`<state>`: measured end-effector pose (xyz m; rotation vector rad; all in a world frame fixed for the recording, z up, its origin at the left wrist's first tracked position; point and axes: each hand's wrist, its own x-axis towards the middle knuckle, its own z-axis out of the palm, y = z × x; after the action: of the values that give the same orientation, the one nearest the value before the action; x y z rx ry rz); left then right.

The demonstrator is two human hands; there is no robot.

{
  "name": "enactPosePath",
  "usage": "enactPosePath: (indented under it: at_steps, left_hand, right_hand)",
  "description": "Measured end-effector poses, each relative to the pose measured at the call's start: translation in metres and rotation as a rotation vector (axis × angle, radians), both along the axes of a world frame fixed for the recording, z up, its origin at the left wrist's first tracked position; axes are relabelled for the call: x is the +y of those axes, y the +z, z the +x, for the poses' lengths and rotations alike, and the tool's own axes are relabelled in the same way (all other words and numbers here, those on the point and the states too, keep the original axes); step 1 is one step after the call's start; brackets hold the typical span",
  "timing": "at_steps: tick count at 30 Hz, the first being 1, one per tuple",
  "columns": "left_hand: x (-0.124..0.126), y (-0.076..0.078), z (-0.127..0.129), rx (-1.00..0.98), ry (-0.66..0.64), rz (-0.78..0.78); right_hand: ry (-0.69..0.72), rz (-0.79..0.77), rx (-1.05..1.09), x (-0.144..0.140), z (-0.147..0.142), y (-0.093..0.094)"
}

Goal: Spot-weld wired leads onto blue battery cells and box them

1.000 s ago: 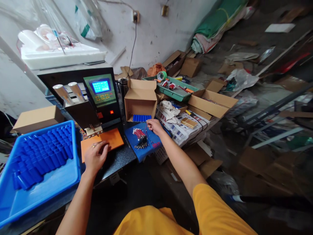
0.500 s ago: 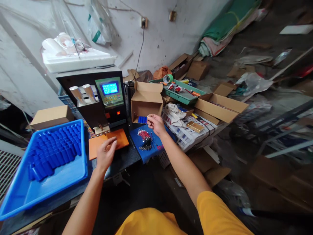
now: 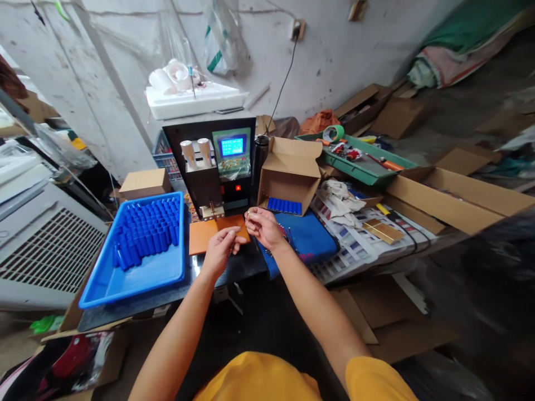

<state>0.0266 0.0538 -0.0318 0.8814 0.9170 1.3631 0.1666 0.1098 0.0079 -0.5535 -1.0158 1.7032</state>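
My right hand [image 3: 261,227] is raised over the near edge of the orange pad [image 3: 203,238], its fingers pinched on a thin red wire that is barely visible. My left hand [image 3: 220,252] is just left of it, fingertips almost meeting the right hand's; whether it grips anything is unclear. The bundle of red wires [image 3: 287,234] on the blue cloth [image 3: 311,238] is mostly hidden behind my right wrist. Behind the pad stands the black machine [image 3: 213,184] with a lit green panel.
A blue tray [image 3: 125,287] with several blue cylinders stands at the left. An open cardboard box [image 3: 292,170] holds a row of blue cylinders. A green tray [image 3: 368,172] of tools and more cardboard boxes lie to the right. A grey grille unit is at far left.
My right hand lifted from the wire bundle and moved left toward the pad. My left hand rose off the orange pad to meet it. The view swung to the left.
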Motion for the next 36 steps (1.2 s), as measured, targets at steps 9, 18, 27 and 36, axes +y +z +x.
enactPosePath:
  at_steps: [9,18,27,36]
  left_hand:
    - [-0.007,0.003,-0.004,-0.040,0.024,-0.110]
    - [-0.006,-0.008,-0.008,0.349,0.275,0.112]
    - [-0.008,-0.008,-0.037,0.808,0.325,0.334]
    - [-0.036,-0.008,-0.097,0.994,0.451,0.312]
  right_hand:
    - [0.003,0.000,0.028,-0.006,-0.015,-0.001]
    - [-0.037,-0.008,-0.030,-0.005,-0.022,-0.018]
    - [-0.056,0.340,-0.516,-0.011,-0.036,-0.036]
    - [-0.148,0.374,-0.556,-0.009,-0.039,-0.042]
